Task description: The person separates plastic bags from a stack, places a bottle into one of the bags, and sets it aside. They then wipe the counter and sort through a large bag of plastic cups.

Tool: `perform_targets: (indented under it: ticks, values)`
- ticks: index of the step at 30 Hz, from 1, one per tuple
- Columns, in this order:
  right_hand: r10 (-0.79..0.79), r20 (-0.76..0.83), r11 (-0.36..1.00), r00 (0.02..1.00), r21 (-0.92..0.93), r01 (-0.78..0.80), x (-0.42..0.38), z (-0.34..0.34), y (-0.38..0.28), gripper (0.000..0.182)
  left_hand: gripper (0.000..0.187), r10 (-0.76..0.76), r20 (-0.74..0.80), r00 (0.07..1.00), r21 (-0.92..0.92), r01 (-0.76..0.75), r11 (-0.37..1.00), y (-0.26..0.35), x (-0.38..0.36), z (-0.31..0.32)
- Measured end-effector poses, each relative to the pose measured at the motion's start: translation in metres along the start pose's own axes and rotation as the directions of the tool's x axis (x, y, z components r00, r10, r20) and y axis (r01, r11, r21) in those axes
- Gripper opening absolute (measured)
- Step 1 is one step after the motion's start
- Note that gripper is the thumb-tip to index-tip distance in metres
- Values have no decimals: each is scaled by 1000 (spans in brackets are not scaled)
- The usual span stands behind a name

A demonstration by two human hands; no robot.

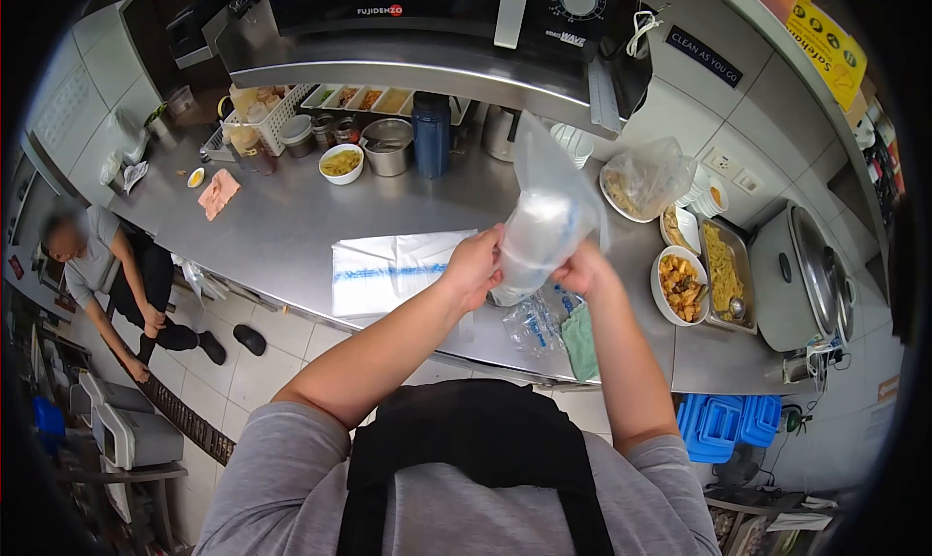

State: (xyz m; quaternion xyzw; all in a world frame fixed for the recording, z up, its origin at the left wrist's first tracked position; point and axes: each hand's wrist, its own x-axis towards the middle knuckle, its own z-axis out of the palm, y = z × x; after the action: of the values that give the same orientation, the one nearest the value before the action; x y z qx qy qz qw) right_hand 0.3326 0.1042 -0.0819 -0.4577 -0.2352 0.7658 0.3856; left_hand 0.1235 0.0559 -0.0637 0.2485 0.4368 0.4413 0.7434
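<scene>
I hold a clear plastic bag (551, 212) up in front of me, over the near part of the steel counter (277, 216). Left hand (476, 268) pinches its lower left side; right hand (584, 268) grips the lower right — some of those fingertips are hidden by the plastic. The bag bulges in the middle, its top rising to a point; can't tell if anything is inside.

Left of it, flat on the counter: white sheets (374, 289) with a blue stripe, partly behind my left forearm. Under my hands, near the front edge: crumpled clear wrap (529, 328), with a green cloth (581, 343) just beside it. Right of my right forearm: a bowl of chunky food (680, 286) next to a metal tray of yellowish food (723, 265), then a big lidded pot (784, 284). Behind, a dark blue tumbler (431, 139) stands upright — another person (102, 255) sits far left.
</scene>
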Motion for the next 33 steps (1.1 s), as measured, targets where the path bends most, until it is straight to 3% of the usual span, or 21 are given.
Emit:
perform_targets:
  ticks: [4, 6, 7, 9, 10, 11, 12, 16, 17, 18, 19, 21, 27, 28, 30, 31, 32, 33]
  values:
    - [-72, 14, 984, 997, -164, 73, -5, -4, 31, 17, 33, -41, -6, 999, 56, 41, 998, -27, 12, -25]
    - [-307, 133, 952, 942, 56, 302, -20, 0, 31, 19, 34, -32, 2, 999, 45, 32, 998, -27, 7, -25]
    - [-302, 137, 953, 943, 48, 298, -32, 8, 31, 19, 32, -16, -11, 1000, 41, 16, 999, -28, 6, -23]
    - [-451, 71, 857, 890, -244, 454, -50, 22, 34, 33, 31, -4, -34, 999, 13, 5, 1000, -33, 10, -22]
    - [-436, 68, 862, 897, -253, 438, -43, 17, 41, 33, 29, 50, -39, 998, 83, -46, 995, -38, 15, -24]
    - [-556, 111, 639, 823, -577, 509, -31, 6, 53, 44, 28, 100, -39, 994, 157, -93, 983, -44, 18, -27]
    - [-641, 206, 314, 739, -809, 497, -22, -2, 64, 57, 28, 89, -43, 995, 153, -82, 985, -51, 20, -29]
    - [-573, 148, 409, 806, -800, 438, -18, -9, 66, 75, 29, 254, -86, 964, 260, -224, 939, -59, 38, -33]
    - [-627, 195, 305, 754, -829, 468, -27, -3, 58, 74, 29, 314, -110, 943, 314, -267, 911, -64, 40, -35]
    - [-674, 246, 197, 697, -849, 490, -31, 2, 52, 73, 29, 308, -113, 945, 314, -260, 913, -65, 40, -35]
    - [-672, 241, 201, 701, -850, 486, -27, 4, 55, 73, 30, 320, -101, 942, 338, -270, 902, -64, 42, -35]
    - [-652, 170, 435, 739, -715, 548, -20, 12, 70, 76, 31, 320, -86, 943, 365, -270, 891, -64, 43, -34]
    - [-656, 69, 481, 752, -729, 487, -23, 21, 83, 77, 30, 197, -48, 979, 314, -172, 934, -53, 47, -40]
    - [-659, 65, 483, 749, -726, 489, -23, 18, 82, 77, 30, 204, -107, 973, 291, -165, 942, -50, 46, -40]
    - [-665, 185, 319, 723, -805, 499, -24, 15, 75, 78, 32, 213, -162, 964, 273, -163, 948, -42, 40, -39]
    - [-667, 181, 323, 723, -804, 499, -25, 17, 73, 78, 33, 562, -30, 826, 489, -478, 729, -37, 35, -39]
    - [-683, 201, 386, 702, -717, 581, -25, 18, 71, 80, 40, 796, 176, 579, 618, -695, 368, -33, 31, -38]
    - [-700, 215, 444, 681, -616, 651, -26, 19, 71, 81, 40, 791, 180, 585, 620, -691, 371, -35, 31, -35]
